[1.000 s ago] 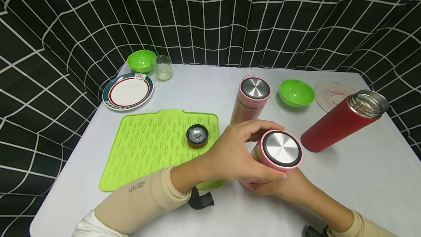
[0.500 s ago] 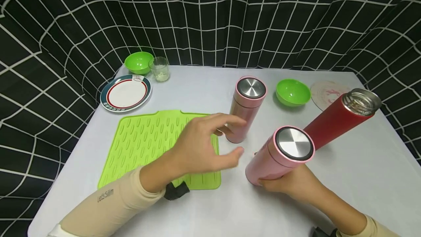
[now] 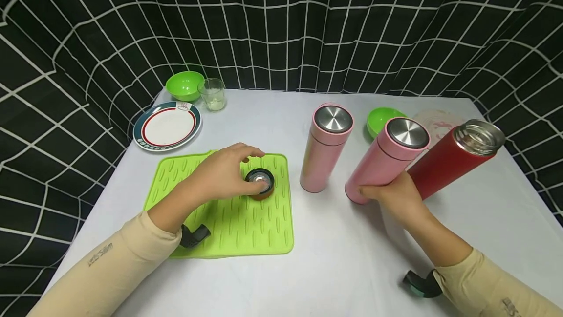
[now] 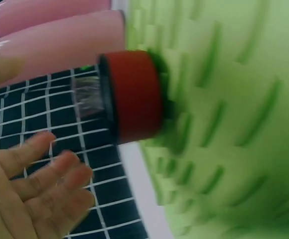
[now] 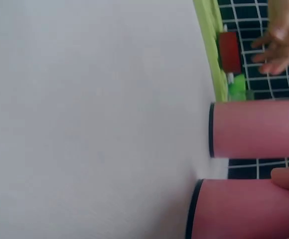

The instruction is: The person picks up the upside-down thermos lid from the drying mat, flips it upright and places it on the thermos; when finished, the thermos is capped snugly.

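My left hand hovers over the green mat, fingers spread and bent around air. Just by its thumb lies a red bottle lid, its inner side up; in the left wrist view the lid stands apart from the fingers. My right hand grips the lower body of a pink thermos with a steel-topped cap. A second pink thermos stands upright to its left. Right beside the gripped one is a red thermos with an uncovered steel mouth, partly hidden behind the right hand.
A green bowl and a pale patterned disc lie behind the bottles. At the back left are a rimmed plate, another green bowl and a glass. A black gridded cloth rises behind the white table.
My left hand has let go of the pink thermos and moved left to the red lid. With my right hand, the thermos has moved away from me, close to the red thermos.
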Demonstrator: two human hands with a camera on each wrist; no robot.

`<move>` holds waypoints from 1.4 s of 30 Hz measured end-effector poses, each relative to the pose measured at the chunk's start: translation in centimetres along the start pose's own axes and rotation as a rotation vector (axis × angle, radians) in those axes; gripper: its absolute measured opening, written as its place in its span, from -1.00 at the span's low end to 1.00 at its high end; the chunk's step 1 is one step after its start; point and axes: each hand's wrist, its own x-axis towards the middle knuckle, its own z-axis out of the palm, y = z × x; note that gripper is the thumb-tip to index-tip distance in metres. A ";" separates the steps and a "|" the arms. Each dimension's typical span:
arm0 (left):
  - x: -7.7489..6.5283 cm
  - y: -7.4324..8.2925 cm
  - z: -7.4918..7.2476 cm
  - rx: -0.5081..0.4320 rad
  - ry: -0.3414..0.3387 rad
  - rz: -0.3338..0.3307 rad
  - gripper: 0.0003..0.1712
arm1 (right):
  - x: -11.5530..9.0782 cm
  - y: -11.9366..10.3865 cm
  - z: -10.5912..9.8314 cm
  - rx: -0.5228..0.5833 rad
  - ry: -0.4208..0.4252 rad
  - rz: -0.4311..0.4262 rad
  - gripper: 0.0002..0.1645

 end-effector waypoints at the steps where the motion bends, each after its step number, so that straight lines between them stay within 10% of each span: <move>1: 0.1 -0.3 0.3 0.017 -0.015 -0.011 -0.19 | 0.4 -0.1 0.0 0.010 0.001 0.006 -0.31; 10: 0.6 -1.9 1.7 0.107 -0.114 -0.050 0.07 | 1.9 -0.2 0.5 0.019 0.020 0.000 -0.21; 21: 1.0 -2.1 3.0 0.131 -0.089 -0.013 -0.16 | 2.0 -0.4 0.6 -0.042 0.026 -0.009 -0.13; 28: 0.1 -1.7 2.7 0.131 -0.031 0.003 -0.25 | -2.0 -2.1 -0.8 -0.133 -0.071 0.077 0.27; 34: -3.3 3.0 0.8 0.133 0.065 0.213 -0.24 | -8.3 -5.8 -1.9 -0.286 -0.208 -0.019 -0.30; 42: -5.4 9.5 2.1 0.210 0.037 0.566 -0.31 | -8.6 -7.5 2.2 0.083 -0.589 0.011 -0.59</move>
